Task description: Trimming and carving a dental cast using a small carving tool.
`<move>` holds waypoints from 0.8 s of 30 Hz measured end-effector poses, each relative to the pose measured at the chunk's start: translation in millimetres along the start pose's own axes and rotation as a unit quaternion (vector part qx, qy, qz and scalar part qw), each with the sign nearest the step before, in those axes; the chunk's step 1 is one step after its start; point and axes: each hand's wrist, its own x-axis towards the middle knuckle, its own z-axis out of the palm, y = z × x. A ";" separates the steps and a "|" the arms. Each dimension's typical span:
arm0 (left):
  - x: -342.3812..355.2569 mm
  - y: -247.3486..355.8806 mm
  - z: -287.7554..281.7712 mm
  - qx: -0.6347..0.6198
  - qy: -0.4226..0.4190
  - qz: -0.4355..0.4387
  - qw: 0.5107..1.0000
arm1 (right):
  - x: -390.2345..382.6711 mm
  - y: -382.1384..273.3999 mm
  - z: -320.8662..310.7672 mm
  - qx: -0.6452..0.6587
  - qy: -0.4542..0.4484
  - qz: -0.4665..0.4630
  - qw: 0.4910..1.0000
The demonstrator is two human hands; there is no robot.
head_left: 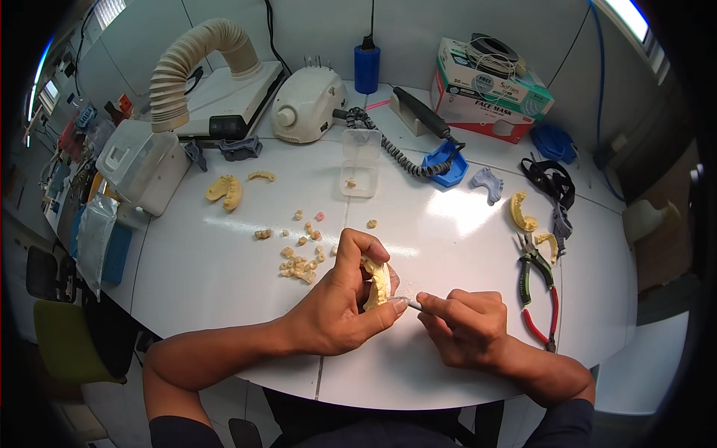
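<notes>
My left hand (340, 299) grips a yellow dental arch model (378, 284), held upright just above the white table (224, 276). My right hand (463, 325) pinches a thin metal instrument (409, 302) whose tip touches the lower edge of the model. Several small yellow tooth pieces (300, 265) lie scattered on the table just left of my left hand.
More yellow arch models lie at left (226, 191) and right (521, 213). Pliers with green and red handles (539, 287) rest at right. Behind stand a clear small box (360, 163), a white motor unit (306, 104), a ribbed suction hose (187, 63), a handpiece on a blue stand (441, 160) and a mask carton (489, 89).
</notes>
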 end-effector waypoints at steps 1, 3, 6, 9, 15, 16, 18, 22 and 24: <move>0.2 0.5 0.1 0.000 0.001 -0.007 1.000 | -0.1 0.2 0.1 0.003 0.002 0.001 1.000; 0.1 -1.7 1.7 0.004 -0.002 0.003 1.000 | 1.4 0.4 0.5 0.005 0.005 -0.001 1.000; 1.3 -3.3 -0.8 0.013 -0.004 0.026 1.000 | 3.0 -0.8 0.1 0.017 0.007 -0.001 1.000; 2.4 -5.1 -3.4 0.014 -0.008 0.045 0.999 | 2.9 -2.4 -1.7 0.024 0.005 0.002 1.000; 1.6 -4.6 -3.1 0.006 -0.013 0.046 0.999 | 2.3 -1.7 -0.4 0.024 -0.006 0.000 1.000; 1.8 -4.2 -3.2 0.007 -0.014 0.045 0.999 | 2.2 -1.4 -0.4 0.023 -0.008 0.001 1.000; 1.8 -3.1 -2.8 0.003 -0.018 0.048 0.999 | 2.0 -2.1 -1.6 0.023 -0.011 0.003 1.000; 2.0 -3.6 -3.0 0.000 -0.022 0.049 0.999 | 2.4 -2.6 -2.2 0.029 -0.013 0.008 0.999; 2.0 -3.9 -3.1 0.000 -0.023 0.049 0.999 | 1.8 -2.2 -2.1 0.028 -0.014 0.010 0.999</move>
